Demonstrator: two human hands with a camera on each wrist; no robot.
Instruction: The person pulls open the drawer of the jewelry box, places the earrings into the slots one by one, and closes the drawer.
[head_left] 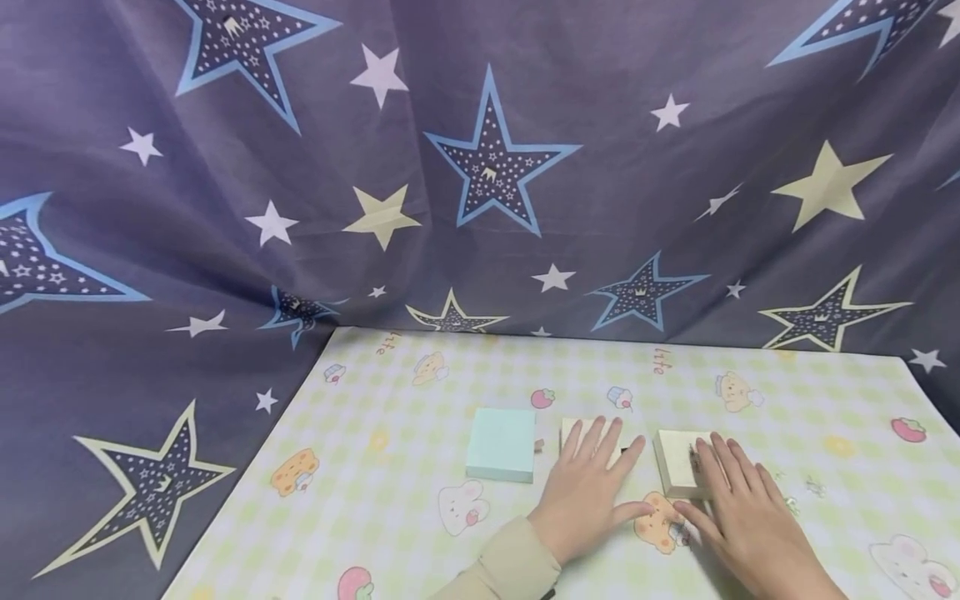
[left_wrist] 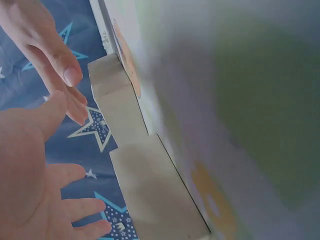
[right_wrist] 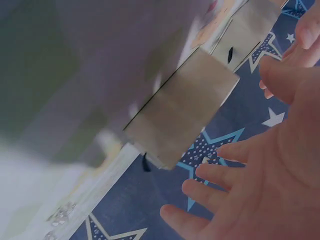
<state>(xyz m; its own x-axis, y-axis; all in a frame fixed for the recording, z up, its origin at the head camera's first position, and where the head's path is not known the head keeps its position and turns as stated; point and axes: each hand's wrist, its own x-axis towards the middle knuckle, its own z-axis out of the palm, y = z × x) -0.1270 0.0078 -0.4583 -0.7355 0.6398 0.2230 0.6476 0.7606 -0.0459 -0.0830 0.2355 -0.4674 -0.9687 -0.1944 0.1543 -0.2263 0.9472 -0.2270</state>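
My left hand (head_left: 581,504) is held with fingers spread above a small cream box (head_left: 573,429), hiding much of it from the head camera. Its palm shows apart from the box side (left_wrist: 155,190) in the left wrist view. Over the right part of a second cream box (head_left: 675,471) extends my right hand (head_left: 757,525), fingers straight. A gap separates that hand from the box (right_wrist: 185,110) in the right wrist view. Neither hand grips anything. Left of both lies a light-blue box (head_left: 501,444) with a small brownish tab (head_left: 538,446) at its right side.
Small shiny pieces (head_left: 815,485) lie right of the right hand; their kind is too small to tell. A checked cloth with cartoon prints covers the table (head_left: 390,533). Behind and to the left hangs a dark curtain (head_left: 465,267) with stars.
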